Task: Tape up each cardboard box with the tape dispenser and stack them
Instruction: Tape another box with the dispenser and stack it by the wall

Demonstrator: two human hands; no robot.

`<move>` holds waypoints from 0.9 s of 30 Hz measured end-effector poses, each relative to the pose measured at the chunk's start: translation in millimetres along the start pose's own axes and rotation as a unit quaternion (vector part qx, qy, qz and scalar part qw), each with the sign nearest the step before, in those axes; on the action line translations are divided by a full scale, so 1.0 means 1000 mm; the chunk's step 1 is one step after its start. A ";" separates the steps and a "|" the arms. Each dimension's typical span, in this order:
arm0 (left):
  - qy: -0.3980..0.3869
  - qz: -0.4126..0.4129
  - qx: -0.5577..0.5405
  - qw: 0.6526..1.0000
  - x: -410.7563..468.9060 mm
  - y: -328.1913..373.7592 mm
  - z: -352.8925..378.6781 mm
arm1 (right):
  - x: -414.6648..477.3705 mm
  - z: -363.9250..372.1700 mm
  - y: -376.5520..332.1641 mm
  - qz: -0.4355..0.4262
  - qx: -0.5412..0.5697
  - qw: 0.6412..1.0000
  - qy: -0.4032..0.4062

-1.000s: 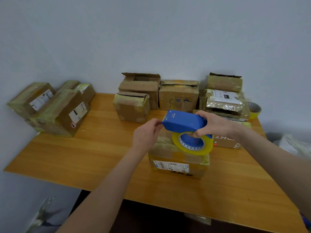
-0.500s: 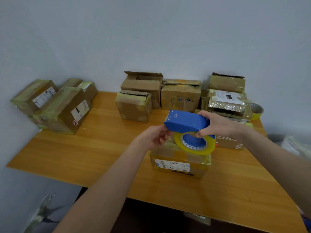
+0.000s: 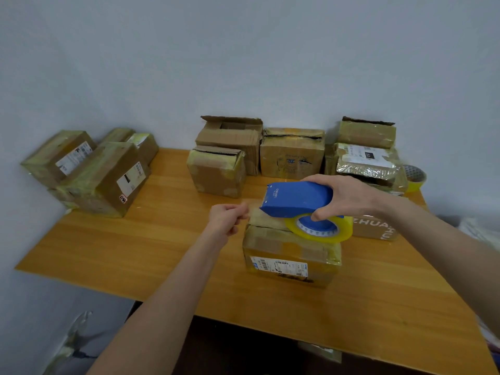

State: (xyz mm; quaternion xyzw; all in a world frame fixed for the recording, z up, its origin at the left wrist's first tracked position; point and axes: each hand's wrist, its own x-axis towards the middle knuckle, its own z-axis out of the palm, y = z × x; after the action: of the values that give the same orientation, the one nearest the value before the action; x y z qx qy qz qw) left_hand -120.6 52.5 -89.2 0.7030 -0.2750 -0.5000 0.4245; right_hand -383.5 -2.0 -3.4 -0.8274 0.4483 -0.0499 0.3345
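Leftward pull since the earlier frames: the left hand (image 3: pixel 226 218), which sat against the dispenser's nose, is now drawn clear of it, fingers pinched on a free end of clear tape (image 3: pixel 253 209) stretched between hand and nose. Right hand (image 3: pixel 345 200) is wrapped firmly over the rear of the blue tape dispenser (image 3: pixel 296 198), yellowish roll (image 3: pixel 320 228) hanging beneath, just above the cardboard box (image 3: pixel 290 254) in work near the front middle of the tabletop (image 3: pixel 162 239). That box looks small, light and worn — creased, soft-cornered, patched with old tape, so it likely slides or dents under pressure; best steadied by the side walls, not the flaps. Tape is thin and sticky; hold only its very end. Finished boxes (image 3: pixel 89 171) are piled far left, open ones (image 3: pixel 230 136) wait along the wall.
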 end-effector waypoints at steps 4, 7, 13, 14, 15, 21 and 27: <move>0.049 0.005 0.013 0.999 0.007 -0.014 -0.024 | 0.001 -0.009 0.003 0.028 -0.082 0.996 -0.013; 0.067 0.005 0.039 0.997 0.008 -0.026 -0.018 | 0.002 -0.002 0.002 0.032 -0.104 0.994 -0.030; 0.076 -0.010 0.076 0.994 0.015 -0.047 -0.007 | 0.006 0.007 0.000 0.030 -0.142 0.989 -0.035; 0.070 -0.013 0.095 0.993 0.017 -0.051 -0.003 | 0.007 0.009 0.000 0.029 -0.146 0.988 -0.035; 0.057 -0.019 0.117 0.991 0.018 -0.054 0.001 | 0.008 0.011 0.000 0.027 -0.154 0.987 -0.034; 0.053 0.046 0.425 0.902 0.011 -0.062 -0.005 | 0.012 0.015 -0.003 0.018 -0.192 0.981 -0.024; -0.100 0.354 0.519 0.772 -0.019 -0.050 0.019 | 0.015 0.013 -0.002 0.019 -0.191 0.981 -0.018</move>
State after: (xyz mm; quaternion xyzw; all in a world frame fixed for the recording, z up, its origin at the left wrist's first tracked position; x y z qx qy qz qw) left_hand -146.7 85.7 -126.3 0.6152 -0.7631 -0.1630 0.1123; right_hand -368.8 -6.0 -15.4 -0.8680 0.4596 0.0579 0.1788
